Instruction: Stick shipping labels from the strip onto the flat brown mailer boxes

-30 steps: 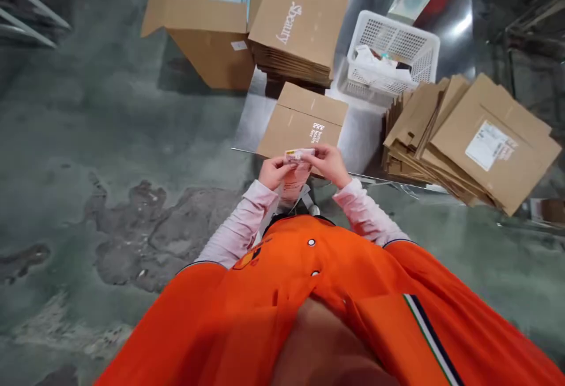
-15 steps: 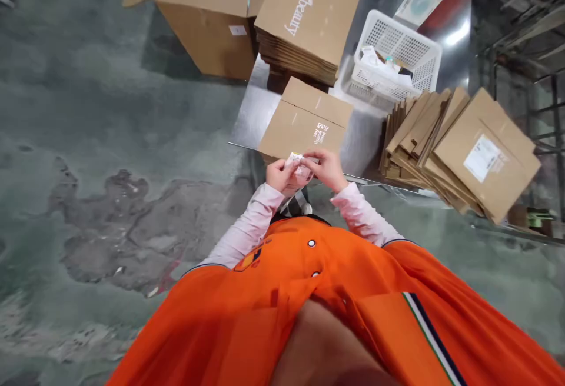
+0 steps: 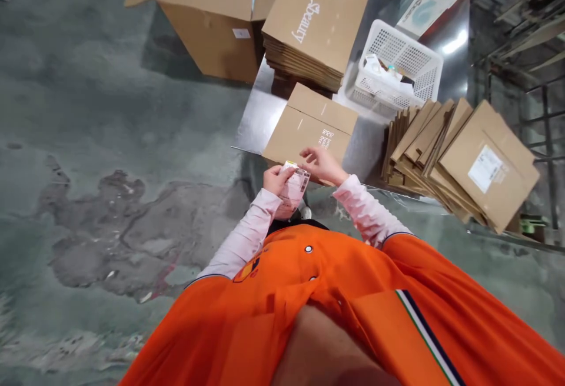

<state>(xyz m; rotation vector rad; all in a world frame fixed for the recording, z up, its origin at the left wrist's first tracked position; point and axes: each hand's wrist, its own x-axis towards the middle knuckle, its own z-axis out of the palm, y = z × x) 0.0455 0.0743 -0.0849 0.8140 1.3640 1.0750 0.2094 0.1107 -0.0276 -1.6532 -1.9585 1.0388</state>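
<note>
A cardboard carton (image 3: 304, 116) lay on the table (image 3: 258, 112), at twelve o'clock from the printed label sheet (image 3: 295, 195), its near part covered by the right hand (image 3: 325, 166); a white basket (image 3: 431, 80) stood at one, flattened cartons (image 3: 461, 153) near three. The left hand's (image 3: 274, 180) fingers pinched the sheet's top; the right's, loosely parted, hovered beside it, contact unclear.

Sheet (image 3: 295, 192) ppr; tbl (image 3: 259, 120) glossy mtl; box (image 3: 302, 126) cardbd.
</note>
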